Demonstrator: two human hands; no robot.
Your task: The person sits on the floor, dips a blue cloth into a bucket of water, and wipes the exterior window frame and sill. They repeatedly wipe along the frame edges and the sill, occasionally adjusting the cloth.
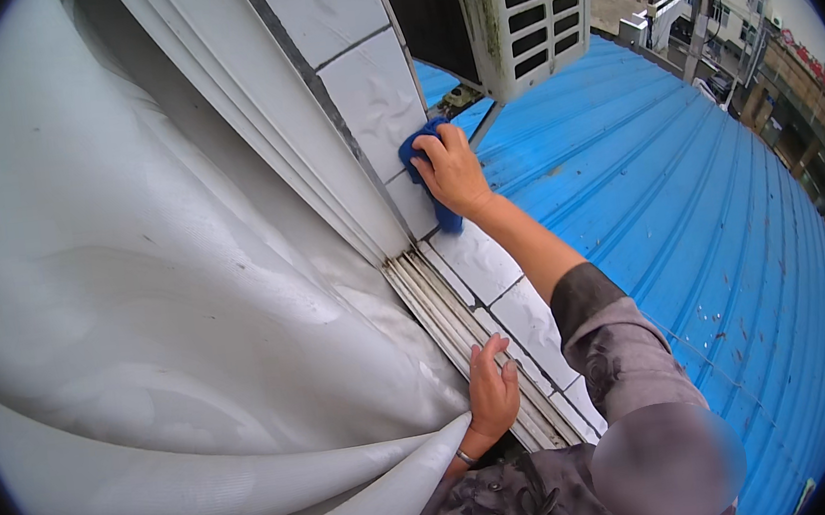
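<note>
My right hand reaches out past the window frame, its fingers closed on a bunched blue cloth. The cloth lies against the white wall tiles, and one end hangs below my palm. Nearer to me, my left hand rests on the sliding window track, fingers loosely extended and holding nothing that I can see. A pale curtain drapes over the left side and falls across my left wrist.
Just beyond my right hand, a dirty white outdoor air-conditioner unit sits on a bracket. A blue corrugated metal roof spreads below on the right. The white window frame runs along the left of the tiles.
</note>
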